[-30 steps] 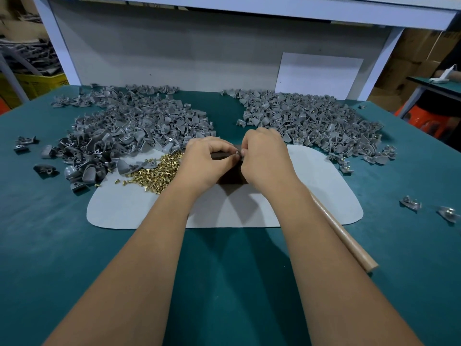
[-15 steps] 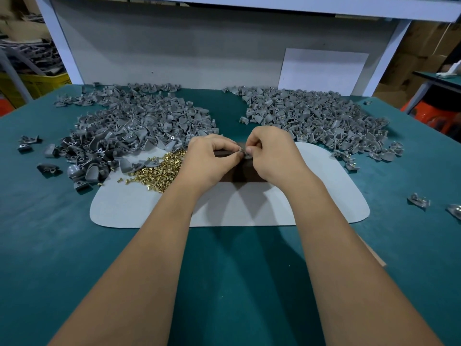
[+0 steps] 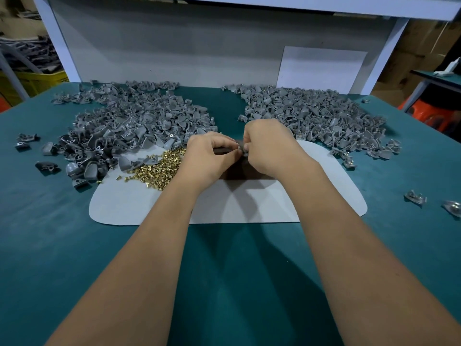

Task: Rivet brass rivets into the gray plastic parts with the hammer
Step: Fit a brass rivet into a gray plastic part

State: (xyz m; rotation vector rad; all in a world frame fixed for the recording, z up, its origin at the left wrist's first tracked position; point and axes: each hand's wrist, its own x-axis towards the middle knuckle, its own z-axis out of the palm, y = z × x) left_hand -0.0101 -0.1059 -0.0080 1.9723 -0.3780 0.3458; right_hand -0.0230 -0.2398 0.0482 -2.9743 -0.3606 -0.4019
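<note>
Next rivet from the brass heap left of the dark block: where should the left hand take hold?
Pinch a stray from the loose brass rivets at the heap's near-left fringe, coming down from above with the left hand. They lie apart on the gray mat, so a shank is probably easier to pinch.

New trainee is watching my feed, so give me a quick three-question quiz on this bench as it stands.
1. True or false: the rivets lie left of the left hand.
2. What colour is the mat under the hands: A white, B red, C black?
3. Both hands meet over a dark ____.

Key: 1 true; 2 A; 3 block. The right hand and the left pinch something small between them; what it is cannot be told.
</note>
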